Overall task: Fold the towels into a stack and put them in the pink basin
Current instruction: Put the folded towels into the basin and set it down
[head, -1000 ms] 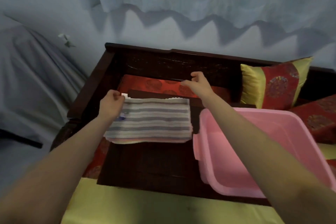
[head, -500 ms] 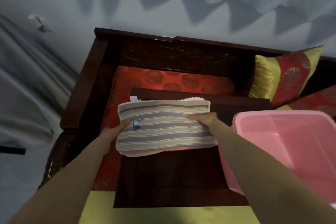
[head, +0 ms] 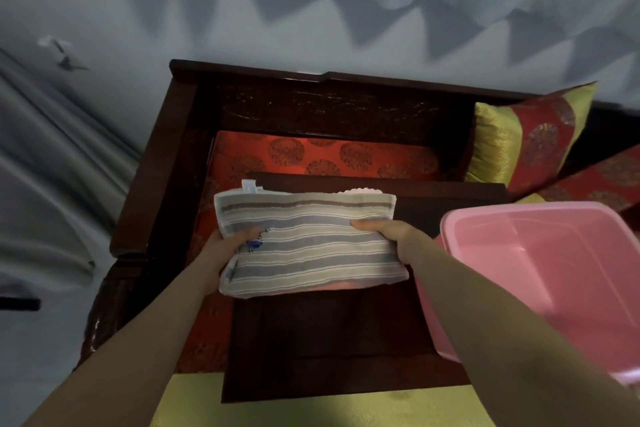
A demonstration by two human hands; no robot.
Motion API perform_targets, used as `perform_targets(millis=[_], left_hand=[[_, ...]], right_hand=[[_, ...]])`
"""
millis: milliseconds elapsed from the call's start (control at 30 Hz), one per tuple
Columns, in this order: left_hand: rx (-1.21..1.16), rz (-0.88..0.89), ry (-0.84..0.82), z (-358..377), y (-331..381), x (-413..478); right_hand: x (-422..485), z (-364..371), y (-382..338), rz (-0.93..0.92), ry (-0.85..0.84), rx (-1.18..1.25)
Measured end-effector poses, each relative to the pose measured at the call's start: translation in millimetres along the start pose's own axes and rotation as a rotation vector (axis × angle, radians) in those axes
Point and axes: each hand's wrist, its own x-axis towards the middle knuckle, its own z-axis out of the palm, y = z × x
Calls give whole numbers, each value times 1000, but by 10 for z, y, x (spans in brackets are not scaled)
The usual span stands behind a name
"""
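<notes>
A folded stack of towels (head: 308,246), topped by a grey, blue and cream striped one with a pink one showing underneath, is held over the dark wooden tray table (head: 329,340). My left hand (head: 232,246) grips the stack's left edge, thumb on top. My right hand (head: 388,232) grips its right edge the same way. The pink basin (head: 519,329) stands empty to the right, just beside my right forearm.
The tray table lies on a dark wooden bench (head: 311,94) with a red patterned seat cushion (head: 311,156) and yellow cloth (head: 346,406) at the front. A red and yellow pillow (head: 526,135) leans at the back right. Pale curtains hang behind.
Both hands moved from the far corners of the towels to the side edges and took hold; the stack has lifted slightly and tilted. The view has shifted down and left.
</notes>
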Motion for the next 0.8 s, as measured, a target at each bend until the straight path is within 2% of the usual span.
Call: perform_targets(millis=[200,367,467,600,800], left_hand=[[97,103,-47,-165,367,-221],[91,149,13,-357,741,-501],[78,177,30,-270,1036,-733],[45,263,-26,229,1365,-1094],[34,331,-179,1456,1559,-1662]], right_hand=[[-274,138,116,-51,-131,164],[-604,151,-8,-196,-340,267],[-904,10,-329,-324,-355,226],[-1296,-478,-686,-441,-327,205],[-1719,-1691,-756,-488,-268,177]])
